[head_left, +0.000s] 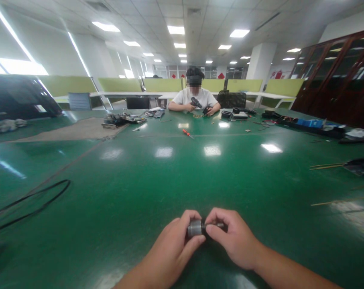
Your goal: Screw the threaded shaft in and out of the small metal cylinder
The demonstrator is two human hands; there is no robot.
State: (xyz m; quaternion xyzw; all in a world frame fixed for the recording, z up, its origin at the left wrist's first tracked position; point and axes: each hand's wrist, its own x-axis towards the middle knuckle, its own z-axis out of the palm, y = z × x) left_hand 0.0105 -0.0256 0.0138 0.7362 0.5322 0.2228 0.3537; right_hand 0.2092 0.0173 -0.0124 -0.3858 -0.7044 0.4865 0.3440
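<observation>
Low in the head view, my left hand (177,245) is closed round a short grey metal cylinder (195,228) that looks like a small motor, with thumb and fingers on its two sides. My right hand (234,237) is closed at the cylinder's right end. Its thumb and forefinger pinch the narrow dark end, from which a thin metal shaft (220,225) sticks out to the right. The part lies roughly sideways just above the green tabletop (157,188). My fingers cover much of the joint between cylinder and shaft.
Across the table a person (210,96) holds a power drill (196,102). A red screwdriver (187,133) lies mid-table. A black cable (49,200) loops at left; thin brass-coloured rods (326,166) lie at right. Electronic parts (121,119) and a black tray (308,124) stand farther back.
</observation>
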